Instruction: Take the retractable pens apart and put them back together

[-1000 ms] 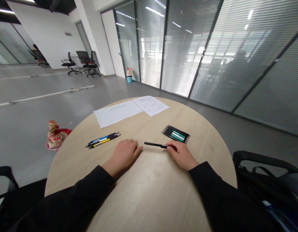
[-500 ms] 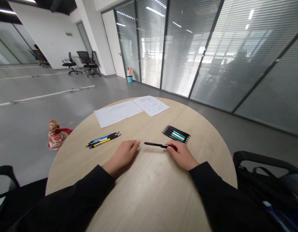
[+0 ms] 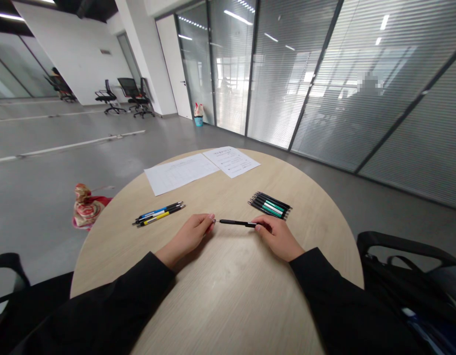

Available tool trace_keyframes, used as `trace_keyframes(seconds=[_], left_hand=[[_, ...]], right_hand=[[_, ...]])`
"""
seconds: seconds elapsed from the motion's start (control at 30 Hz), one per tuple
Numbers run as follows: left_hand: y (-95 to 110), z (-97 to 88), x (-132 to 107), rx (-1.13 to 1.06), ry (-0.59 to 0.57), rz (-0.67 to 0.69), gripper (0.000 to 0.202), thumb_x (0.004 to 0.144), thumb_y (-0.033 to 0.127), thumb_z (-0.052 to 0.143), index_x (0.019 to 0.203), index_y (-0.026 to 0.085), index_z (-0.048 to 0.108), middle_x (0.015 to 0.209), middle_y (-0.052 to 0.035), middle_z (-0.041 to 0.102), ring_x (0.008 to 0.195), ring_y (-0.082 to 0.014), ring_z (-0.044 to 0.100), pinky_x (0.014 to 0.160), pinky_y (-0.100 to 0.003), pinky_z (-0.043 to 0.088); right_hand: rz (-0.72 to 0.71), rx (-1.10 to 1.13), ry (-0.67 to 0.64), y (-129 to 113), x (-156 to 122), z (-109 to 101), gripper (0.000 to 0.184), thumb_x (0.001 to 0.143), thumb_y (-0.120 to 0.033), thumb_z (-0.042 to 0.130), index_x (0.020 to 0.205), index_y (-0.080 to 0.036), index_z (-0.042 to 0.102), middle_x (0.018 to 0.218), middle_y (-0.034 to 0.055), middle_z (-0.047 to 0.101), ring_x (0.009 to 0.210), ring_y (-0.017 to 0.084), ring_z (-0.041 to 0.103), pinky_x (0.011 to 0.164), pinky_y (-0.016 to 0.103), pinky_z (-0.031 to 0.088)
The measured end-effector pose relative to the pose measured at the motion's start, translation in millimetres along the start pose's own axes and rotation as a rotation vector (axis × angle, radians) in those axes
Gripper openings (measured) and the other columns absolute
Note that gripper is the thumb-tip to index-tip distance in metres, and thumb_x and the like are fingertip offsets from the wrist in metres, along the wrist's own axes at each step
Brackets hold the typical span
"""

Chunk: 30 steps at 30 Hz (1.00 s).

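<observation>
My right hand is closed round the rear end of a slim black pen, with the pen lying level and its front pointing left. My left hand is closed in a pinch at the pen's front, on a small silver pen tip. Whether that piece is fixed to the barrel is too small to tell. Beyond my right hand lies a row of several black pens, some with green or white grips. Left of my left hand, pens with blue and yellow grips lie side by side.
Two printed sheets lie at the far side of the round wooden table. A chair with a black bag stands at the right, and another chair's armrest at the left. A red patterned bag sits on the floor.
The pen's front and my left fingertips have come together, and a small silver piece now shows between them. The pen has shifted slightly left. The other pens have not moved.
</observation>
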<state>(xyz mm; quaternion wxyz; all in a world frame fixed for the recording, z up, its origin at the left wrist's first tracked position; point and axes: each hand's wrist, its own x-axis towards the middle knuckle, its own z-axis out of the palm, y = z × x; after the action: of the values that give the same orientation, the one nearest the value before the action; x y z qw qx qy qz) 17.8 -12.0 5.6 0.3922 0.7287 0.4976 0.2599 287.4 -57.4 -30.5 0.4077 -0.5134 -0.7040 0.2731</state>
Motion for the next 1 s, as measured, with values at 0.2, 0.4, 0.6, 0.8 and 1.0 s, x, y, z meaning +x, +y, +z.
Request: trace_keyframes(seconds=[0.2, 0.4, 0.6, 0.8, 1.0], left_hand=[[-3.6, 2.1, 0.9, -0.02, 0.0, 0.022, 0.051, 0.095, 0.059, 0.04, 0.061, 0.022, 0.043, 0.056, 0.0028, 0.042, 0.055, -0.015, 0.039, 0.056, -0.029, 0.034], [0.4, 2.5, -0.6, 0.017, -0.012, 0.047, 0.05, 0.094, 0.061, 0.04, 0.063, 0.022, 0.043, 0.06, 0.0021, 0.044, 0.059, -0.016, 0.042, 0.056, -0.028, 0.036], [3.2, 3.0, -2.6, -0.053, -0.046, 0.031, 0.049, 0.094, 0.059, 0.043, 0.063, 0.021, 0.045, 0.058, 0.003, 0.043, 0.056, -0.0146, 0.04, 0.054, -0.028, 0.033], [2.6, 3.6, -2.8, -0.055, -0.059, 0.025, 0.049, 0.095, 0.058, 0.042, 0.063, 0.021, 0.044, 0.059, 0.0034, 0.042, 0.056, -0.0144, 0.039, 0.054, -0.027, 0.032], [-2.0, 4.0, -1.3, -0.043, -0.085, 0.024, 0.049, 0.094, 0.061, 0.044, 0.064, 0.021, 0.045, 0.059, 0.003, 0.044, 0.057, -0.0149, 0.04, 0.054, -0.027, 0.032]], right_hand=[[0.001, 0.004, -0.003, -0.4, 0.4, 0.1, 0.018, 0.091, -0.02, 0.055, 0.097, -0.019, 0.072, 0.093, 0.0052, 0.073, 0.085, 0.021, 0.065, 0.079, 0.033, 0.048], [-0.006, -0.018, -0.009, -2.8, -0.2, 0.1, 0.018, 0.091, -0.021, 0.055, 0.097, -0.019, 0.072, 0.092, 0.0053, 0.074, 0.082, 0.02, 0.065, 0.074, 0.032, 0.048], [-0.008, -0.027, -0.013, -0.3, 0.0, 0.1, 0.018, 0.091, -0.02, 0.056, 0.097, -0.019, 0.073, 0.093, 0.0052, 0.074, 0.083, 0.021, 0.065, 0.075, 0.032, 0.048], [-0.015, -0.034, -0.017, -0.8, 0.2, -0.3, 0.018, 0.092, -0.02, 0.055, 0.097, -0.019, 0.073, 0.093, 0.0054, 0.074, 0.084, 0.021, 0.065, 0.076, 0.033, 0.048], [-0.019, -0.025, -0.017, -1.9, -0.2, -0.2, 0.018, 0.092, -0.019, 0.056, 0.098, -0.019, 0.073, 0.093, 0.0054, 0.074, 0.083, 0.02, 0.065, 0.075, 0.032, 0.047]])
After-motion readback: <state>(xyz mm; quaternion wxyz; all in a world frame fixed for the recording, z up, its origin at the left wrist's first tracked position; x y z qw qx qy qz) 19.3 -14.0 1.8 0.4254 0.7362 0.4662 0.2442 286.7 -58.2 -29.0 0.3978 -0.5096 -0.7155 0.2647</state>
